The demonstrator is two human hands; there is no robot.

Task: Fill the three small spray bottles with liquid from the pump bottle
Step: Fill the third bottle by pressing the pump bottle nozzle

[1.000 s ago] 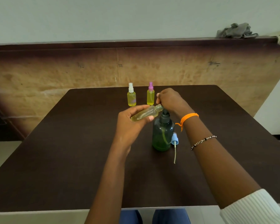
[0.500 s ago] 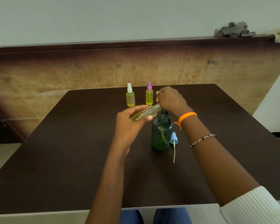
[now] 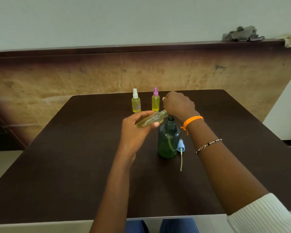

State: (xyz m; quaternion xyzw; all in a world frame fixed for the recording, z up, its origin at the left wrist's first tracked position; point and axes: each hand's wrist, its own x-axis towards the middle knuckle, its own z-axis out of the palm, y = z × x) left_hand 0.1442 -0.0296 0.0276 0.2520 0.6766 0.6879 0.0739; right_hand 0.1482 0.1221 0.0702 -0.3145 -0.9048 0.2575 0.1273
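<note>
A dark green pump bottle (image 3: 168, 142) stands mid-table. My right hand (image 3: 178, 105) covers its pump head from above, fingers curled over it. My left hand (image 3: 136, 130) grips an uncapped small spray bottle (image 3: 150, 120), tilted almost flat with its neck up against the pump's spout. Pale yellow liquid shows inside it. Its blue spray cap (image 3: 181, 147) with a dip tube lies on the table right of the pump bottle. Behind stand two capped yellow bottles, one with a white cap (image 3: 135, 103) and one with a purple cap (image 3: 155, 102).
The dark brown table (image 3: 74, 165) runs back to a worn wooden panel (image 3: 91, 78). On the ledge at top right lies a grey rag (image 3: 242, 34). My legs show below the near table edge.
Almost nothing has moved: both hands stay in place at the pump head, with the small bottle's neck held at the spout.
</note>
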